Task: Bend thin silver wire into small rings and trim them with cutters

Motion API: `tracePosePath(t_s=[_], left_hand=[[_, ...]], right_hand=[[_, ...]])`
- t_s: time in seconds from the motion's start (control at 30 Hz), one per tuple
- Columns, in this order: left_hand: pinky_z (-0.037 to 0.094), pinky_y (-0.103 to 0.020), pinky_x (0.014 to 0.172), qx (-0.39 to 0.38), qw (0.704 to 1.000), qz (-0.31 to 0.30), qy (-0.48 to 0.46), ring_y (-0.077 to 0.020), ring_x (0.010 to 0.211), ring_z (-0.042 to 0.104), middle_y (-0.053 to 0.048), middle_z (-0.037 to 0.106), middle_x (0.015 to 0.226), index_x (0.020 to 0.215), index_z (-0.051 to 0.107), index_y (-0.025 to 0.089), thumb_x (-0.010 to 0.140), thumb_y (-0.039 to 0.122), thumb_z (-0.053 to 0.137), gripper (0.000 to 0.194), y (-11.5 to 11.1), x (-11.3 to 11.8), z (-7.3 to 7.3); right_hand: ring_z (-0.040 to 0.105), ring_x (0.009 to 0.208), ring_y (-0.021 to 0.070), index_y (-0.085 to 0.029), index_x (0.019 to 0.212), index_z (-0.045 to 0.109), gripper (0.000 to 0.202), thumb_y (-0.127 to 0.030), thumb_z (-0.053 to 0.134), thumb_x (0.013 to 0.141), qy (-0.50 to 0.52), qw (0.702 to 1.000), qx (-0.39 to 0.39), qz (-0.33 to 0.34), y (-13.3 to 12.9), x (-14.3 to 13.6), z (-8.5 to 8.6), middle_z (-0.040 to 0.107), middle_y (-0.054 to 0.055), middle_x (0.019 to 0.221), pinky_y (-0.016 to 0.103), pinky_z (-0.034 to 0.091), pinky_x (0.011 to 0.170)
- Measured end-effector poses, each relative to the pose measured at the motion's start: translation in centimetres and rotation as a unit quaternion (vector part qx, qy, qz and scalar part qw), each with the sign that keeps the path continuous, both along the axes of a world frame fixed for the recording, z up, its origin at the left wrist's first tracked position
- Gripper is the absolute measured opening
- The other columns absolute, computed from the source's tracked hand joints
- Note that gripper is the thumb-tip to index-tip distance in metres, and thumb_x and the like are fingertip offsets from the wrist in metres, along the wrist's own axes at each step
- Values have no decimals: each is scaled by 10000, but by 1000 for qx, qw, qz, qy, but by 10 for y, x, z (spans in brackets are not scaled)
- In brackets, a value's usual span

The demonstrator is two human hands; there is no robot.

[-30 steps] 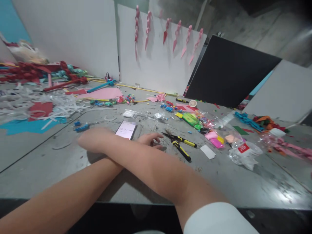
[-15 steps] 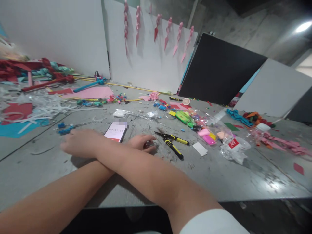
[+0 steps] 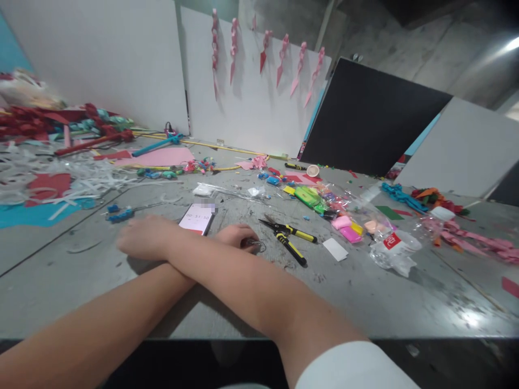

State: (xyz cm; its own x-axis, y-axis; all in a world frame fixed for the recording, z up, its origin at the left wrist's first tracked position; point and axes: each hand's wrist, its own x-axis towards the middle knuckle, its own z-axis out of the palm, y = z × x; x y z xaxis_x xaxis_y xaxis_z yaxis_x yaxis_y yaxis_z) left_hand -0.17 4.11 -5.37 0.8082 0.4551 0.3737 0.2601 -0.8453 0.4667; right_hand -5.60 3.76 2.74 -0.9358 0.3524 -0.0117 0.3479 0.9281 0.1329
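Observation:
My forearms are crossed on the grey table, the right one over the left. My right hand rests palm down left of the phone, its fingers blurred and bent out of sight. Just right of the phone lies my left hand, its fingers curled round something small that I cannot make out. A thin wire loop shows at its fingertips. Black and yellow pliers lie with their handles apart to the right of that hand.
A white card, clay packets and a clear plastic bottle lie on the right. Paper strips and blue clay pieces are at the left. Pink paper chains hang on a white board behind.
The view has shifted slightly, so the table things appear a little further right. Both hands keep their places on the table, and the wire loop beside my left hand shows more clearly.

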Motion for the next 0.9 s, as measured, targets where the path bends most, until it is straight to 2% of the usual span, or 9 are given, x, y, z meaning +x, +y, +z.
tracePosePath(t_s=[0.13,0.3,0.43,0.53,0.7,0.9], left_hand=[[505,-257,702,0,1000,0,14,-168,762,659,-88,714,892,948,779,163,869,357,680,232,-4,-3,5],[515,-260,706,1,1000,-9,17,-173,776,664,-89,712,934,961,779,168,846,391,725,256,-5,-4,5],[509,-267,717,16,1000,-16,19,-172,776,654,-90,683,957,954,782,179,838,371,737,228,-7,-3,3],[499,-273,712,30,999,-8,21,-176,782,644,-93,656,961,972,782,178,859,380,720,240,-8,-2,2],[486,-265,705,43,999,-12,27,-157,758,620,-80,637,941,984,780,180,884,403,700,258,-7,-3,0],[480,-259,707,49,998,-5,42,-152,764,612,-68,622,935,973,775,196,890,396,692,231,-8,-3,1]], right_hand=[[618,1220,303,-111,1103,721,327,-45,419,996,0,1000,-1,6,1,-7,-7,704,129,1285,432,514,937],[616,1210,291,-79,1125,680,332,-19,383,991,15,1000,-8,-4,0,-6,-3,701,136,1265,414,517,947],[601,1227,298,-87,1181,625,319,-42,362,1006,59,997,-8,-43,-7,4,2,660,168,1320,425,523,966],[600,1233,290,-105,1112,657,285,-47,407,988,69,994,-14,-81,-10,11,1,682,164,1278,406,542,959],[672,1131,281,-130,1032,714,279,-57,455,958,52,987,-53,-140,-7,10,-2,722,156,1201,403,583,881],[659,1146,317,-94,1014,739,282,-24,476,941,44,993,-90,-56,-7,3,-2,731,169,1197,462,529,939]])
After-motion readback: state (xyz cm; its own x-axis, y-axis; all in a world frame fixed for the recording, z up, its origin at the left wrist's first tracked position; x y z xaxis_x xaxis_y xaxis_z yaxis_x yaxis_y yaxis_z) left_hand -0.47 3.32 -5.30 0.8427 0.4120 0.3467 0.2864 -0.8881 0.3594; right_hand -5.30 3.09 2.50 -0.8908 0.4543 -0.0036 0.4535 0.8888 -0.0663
